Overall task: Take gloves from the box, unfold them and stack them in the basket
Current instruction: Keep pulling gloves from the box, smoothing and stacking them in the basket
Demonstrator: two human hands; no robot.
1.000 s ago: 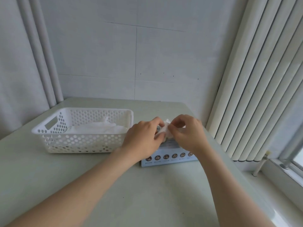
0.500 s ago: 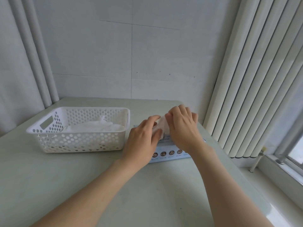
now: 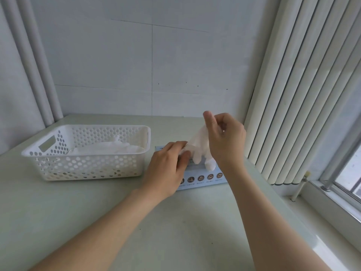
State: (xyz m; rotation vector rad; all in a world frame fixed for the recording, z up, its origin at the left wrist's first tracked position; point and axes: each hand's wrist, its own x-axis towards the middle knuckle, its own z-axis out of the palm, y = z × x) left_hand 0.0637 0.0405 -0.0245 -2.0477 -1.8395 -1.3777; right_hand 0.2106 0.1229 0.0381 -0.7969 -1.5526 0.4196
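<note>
Film this thin is judged nearly weightless, limp and clingy, so the disposable glove (image 3: pixel 199 147) is best taken by its edges. It is held stretched above the glove box (image 3: pixel 203 181), pinched high by the curled right hand (image 3: pixel 224 137) and low by the left hand (image 3: pixel 166 169), finger ends dangling.

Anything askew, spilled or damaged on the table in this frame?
Nothing stands out. The basket sits level with stacked gloves inside, the box lies flat beside it, and the left hand and right hand hold one glove above the box.
</note>
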